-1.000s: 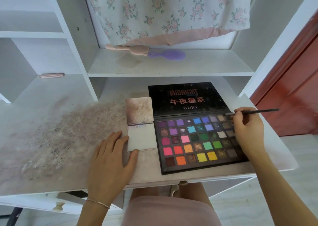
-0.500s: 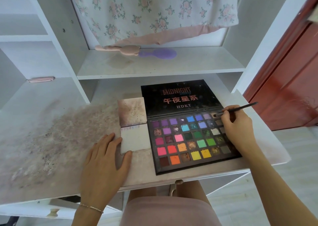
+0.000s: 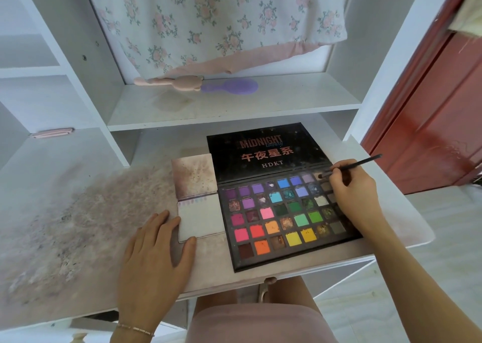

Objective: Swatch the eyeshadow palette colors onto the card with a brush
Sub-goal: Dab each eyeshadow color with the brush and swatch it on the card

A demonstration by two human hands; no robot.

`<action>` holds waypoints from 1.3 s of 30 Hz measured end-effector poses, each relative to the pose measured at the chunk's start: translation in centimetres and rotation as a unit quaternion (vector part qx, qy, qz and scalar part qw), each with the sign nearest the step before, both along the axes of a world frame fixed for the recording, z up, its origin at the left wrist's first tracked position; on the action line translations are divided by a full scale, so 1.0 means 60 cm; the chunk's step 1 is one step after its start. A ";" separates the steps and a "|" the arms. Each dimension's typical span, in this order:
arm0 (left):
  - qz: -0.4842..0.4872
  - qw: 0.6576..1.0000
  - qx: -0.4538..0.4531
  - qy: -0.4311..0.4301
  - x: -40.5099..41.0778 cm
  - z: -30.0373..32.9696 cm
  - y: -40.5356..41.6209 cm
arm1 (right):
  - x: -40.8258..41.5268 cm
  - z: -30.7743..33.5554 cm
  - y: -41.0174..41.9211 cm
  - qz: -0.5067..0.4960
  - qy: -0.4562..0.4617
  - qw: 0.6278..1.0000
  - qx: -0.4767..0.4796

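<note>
The right hand (image 3: 354,194) pinches the brush (image 3: 357,164) between thumb and curled fingers, the handle slanting up toward 2 o'clock and the dark tip pointing toward 8 o'clock. The tip sits on a brownish pan in the top row of the palette (image 3: 284,222), near its 1 o'clock corner. The heel of this hand lies over the palette's right-hand columns and hides some pans.

The palette lies open on the bench (image 3: 78,238), its black lid (image 3: 266,152) folded back toward 12 o'clock and printed with "MIDNIGHT" and "HDKT". The pans run from purples and blues at the top through pinks and greens to red, orange and yellow at the bottom.

Just beside the palette, at its 9 o'clock edge, lies the card (image 3: 200,217), pale, with a faint row of small swatches along its top edge. A stained second card (image 3: 194,177) touches it at 12 o'clock.

The left hand (image 3: 154,254) rests flat on the bench with fingers straight and relaxed, holding nothing; the thumb tip touches the card's 7 o'clock corner and the forefinger lies along its left edge. A thin bracelet (image 3: 135,329) circles that wrist.

The bench is smeared with pinkish-grey powder toward 9 o'clock. On the shelf (image 3: 287,108) at 12 o'clock lie a purple hairbrush (image 3: 234,86) and a pink bear-shaped item (image 3: 174,82), under a hanging floral cloth (image 3: 221,19). A red door (image 3: 438,113) stands at 3 o'clock.
</note>
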State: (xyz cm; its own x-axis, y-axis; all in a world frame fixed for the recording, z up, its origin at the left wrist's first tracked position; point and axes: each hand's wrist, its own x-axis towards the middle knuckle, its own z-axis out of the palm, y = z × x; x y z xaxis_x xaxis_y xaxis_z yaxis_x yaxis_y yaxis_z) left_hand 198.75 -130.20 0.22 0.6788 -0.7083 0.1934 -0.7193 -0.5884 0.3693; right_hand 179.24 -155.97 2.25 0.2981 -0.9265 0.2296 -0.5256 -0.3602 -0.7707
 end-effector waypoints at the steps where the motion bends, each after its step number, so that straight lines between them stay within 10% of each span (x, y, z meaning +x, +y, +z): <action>1: 0.000 1.000 0.000 0.000 0.000 0.001 0.000 | 0.000 0.001 0.001 -0.006 -0.006 1.000 -0.004; 23: 0.002 1.000 -0.005 0.018 -0.001 0.001 0.003 | 0.173 0.012 0.147 0.275 -0.110 0.954 0.040; 39: 0.000 1.000 -0.008 -0.005 -0.001 -0.001 0.002 | 0.200 -0.010 0.140 0.275 -0.084 0.956 0.062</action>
State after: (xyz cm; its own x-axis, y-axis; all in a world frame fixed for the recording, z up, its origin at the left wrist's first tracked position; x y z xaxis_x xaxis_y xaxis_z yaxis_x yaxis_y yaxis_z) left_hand 198.71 -130.09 0.18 0.6774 -0.7045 0.2116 -0.7225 -0.5830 0.3717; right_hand 191.24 -147.59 1.65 0.7169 -0.6631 0.2152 -0.1485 -0.4469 -0.8822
